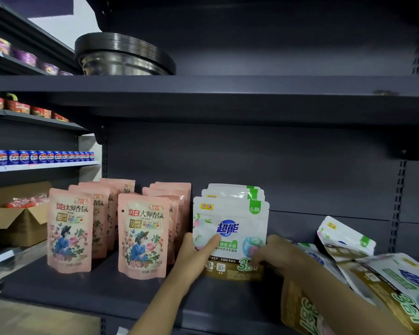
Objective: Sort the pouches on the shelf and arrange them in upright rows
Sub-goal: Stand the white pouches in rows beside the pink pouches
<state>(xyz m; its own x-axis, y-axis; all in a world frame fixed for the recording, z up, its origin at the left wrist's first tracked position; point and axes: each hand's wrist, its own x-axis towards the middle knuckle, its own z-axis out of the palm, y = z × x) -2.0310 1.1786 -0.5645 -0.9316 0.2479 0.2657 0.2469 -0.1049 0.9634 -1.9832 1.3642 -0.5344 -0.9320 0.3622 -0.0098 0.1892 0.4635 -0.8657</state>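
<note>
Two upright rows of pink pouches stand at the left of the dark shelf. To their right stands a row of white pouches with green corners; the front white pouch is upright. My left hand grips its lower left edge, thumb across the front. My right hand holds its lower right corner. A loose heap of white pouches lies tilted and flat at the right of the shelf, under and beside my right forearm.
The shelf above carries a stack of black-rimmed metal pans. On the left are neighbouring shelves with blue cans and red tubs, and an open cardboard box. The back panel behind the white row is bare.
</note>
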